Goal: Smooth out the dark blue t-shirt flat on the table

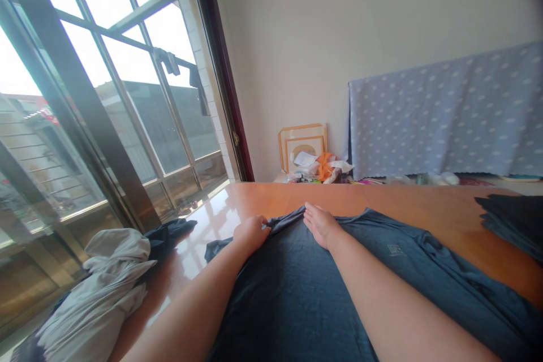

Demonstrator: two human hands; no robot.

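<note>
A dark blue T-shirt [292,288] lies spread over the wooden table, wrinkled in places, with a small pale print [395,250] on its right part. My left hand [252,233] is at the shirt's far edge, fingers curled and closed on the cloth; its fingertips show only in part. Beside it, my right hand [321,225] rests flat on the same edge with the fingers straight and together, not wrapped around the fabric. Between the two hands the edge runs in a bunched fold. My forearms cover some of the shirt.
On the table's [263,198] left lie a crumpled light grey garment [106,271] and a dark cloth [169,235]. Folded dark clothes [515,223] sit at the right. Beyond are picture frames [303,138], an orange bag [326,166] and a hanging dotted blue cloth [441,113]. Windows stand left.
</note>
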